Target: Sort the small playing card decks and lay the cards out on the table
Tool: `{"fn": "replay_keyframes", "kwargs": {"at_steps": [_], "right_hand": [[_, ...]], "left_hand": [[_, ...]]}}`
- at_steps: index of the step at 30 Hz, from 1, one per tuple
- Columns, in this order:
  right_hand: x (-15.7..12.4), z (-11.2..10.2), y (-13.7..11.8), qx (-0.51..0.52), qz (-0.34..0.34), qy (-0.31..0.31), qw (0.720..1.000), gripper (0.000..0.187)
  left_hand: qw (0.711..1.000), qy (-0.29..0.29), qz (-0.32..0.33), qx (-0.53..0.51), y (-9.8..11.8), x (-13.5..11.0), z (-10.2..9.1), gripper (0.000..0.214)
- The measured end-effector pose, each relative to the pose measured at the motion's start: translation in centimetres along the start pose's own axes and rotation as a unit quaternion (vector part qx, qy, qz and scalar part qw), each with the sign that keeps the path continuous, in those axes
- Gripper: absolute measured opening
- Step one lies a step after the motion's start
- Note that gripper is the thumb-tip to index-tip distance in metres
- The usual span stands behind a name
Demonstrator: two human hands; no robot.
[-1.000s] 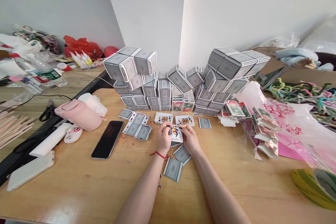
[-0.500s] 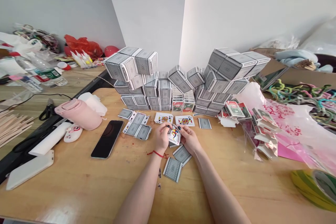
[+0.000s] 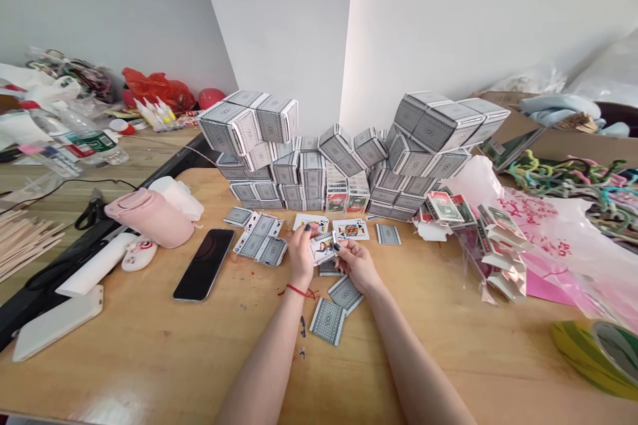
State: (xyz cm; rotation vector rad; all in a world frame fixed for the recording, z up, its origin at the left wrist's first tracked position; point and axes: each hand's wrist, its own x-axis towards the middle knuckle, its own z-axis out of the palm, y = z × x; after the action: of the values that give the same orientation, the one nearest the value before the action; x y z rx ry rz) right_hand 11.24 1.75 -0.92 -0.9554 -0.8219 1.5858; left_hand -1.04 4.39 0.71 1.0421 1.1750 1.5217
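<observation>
Between my hands is a joker playing card (image 3: 323, 251), its face turned toward me. My left hand (image 3: 302, 255) pinches it at the left side, and my right hand (image 3: 357, 264) closes on its right edge with thumb and fingers. Behind them two face cards lie on the table, a left one (image 3: 304, 220) partly covered by my left fingers and a right one (image 3: 351, 229). Below my hands are folded cards with grey patterned backs, one (image 3: 327, 321) nearest me and another (image 3: 346, 293) just above it. A third (image 3: 329, 269) is half hidden under the joker.
A structure of grey card blocks (image 3: 314, 176) stands at the back of the table. To the left are folded cards (image 3: 262, 238), a phone (image 3: 203, 264) and a pink bottle (image 3: 149, 216). Card boxes (image 3: 503, 239) and a tape roll (image 3: 598, 352) are on the right.
The joker card has tilted and shifted slightly left in my hands. My right fingers have moved to its right edge, and the left fingers have straightened somewhat.
</observation>
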Motion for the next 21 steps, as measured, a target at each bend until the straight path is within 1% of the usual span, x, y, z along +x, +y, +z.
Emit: {"fn": "replay_keyframes", "kwargs": {"at_steps": [1,2,5,7,13,18,21], "right_hand": [[0.1,0.1,0.2,-0.015,-0.012,0.006,1.000,0.029],[0.1,0.1,0.3,-0.029,-0.023,0.011,0.999,0.029],[0.0,-0.1,0.4,-0.060,-0.049,0.023,0.997,0.030],[-0.1,-0.2,0.3,-0.072,-0.056,0.021,0.996,0.030],[-0.2,-0.2,0.0,-0.069,-0.048,0.014,0.996,0.029],[-0.4,-0.4,-0.4,-0.051,-0.018,-0.022,0.998,0.027],[-0.4,-0.5,-0.4,-0.059,-0.001,-0.051,0.997,0.028]], "left_hand": [[0.999,-0.031,0.010,0.021,0.2,-0.2,0.1,0.023],[0.998,-0.049,0.018,0.041,0.4,-0.4,0.2,0.023],[0.994,-0.083,0.025,0.074,0.6,-0.8,0.5,0.032],[0.993,-0.085,0.020,0.084,0.6,-0.9,0.5,0.032],[0.993,-0.067,-0.002,0.102,0.0,-0.9,0.5,0.019],[0.996,-0.059,-0.054,0.044,-0.5,-0.8,0.5,0.017],[0.994,-0.072,-0.079,0.010,-0.7,-0.7,0.5,0.015]]}}
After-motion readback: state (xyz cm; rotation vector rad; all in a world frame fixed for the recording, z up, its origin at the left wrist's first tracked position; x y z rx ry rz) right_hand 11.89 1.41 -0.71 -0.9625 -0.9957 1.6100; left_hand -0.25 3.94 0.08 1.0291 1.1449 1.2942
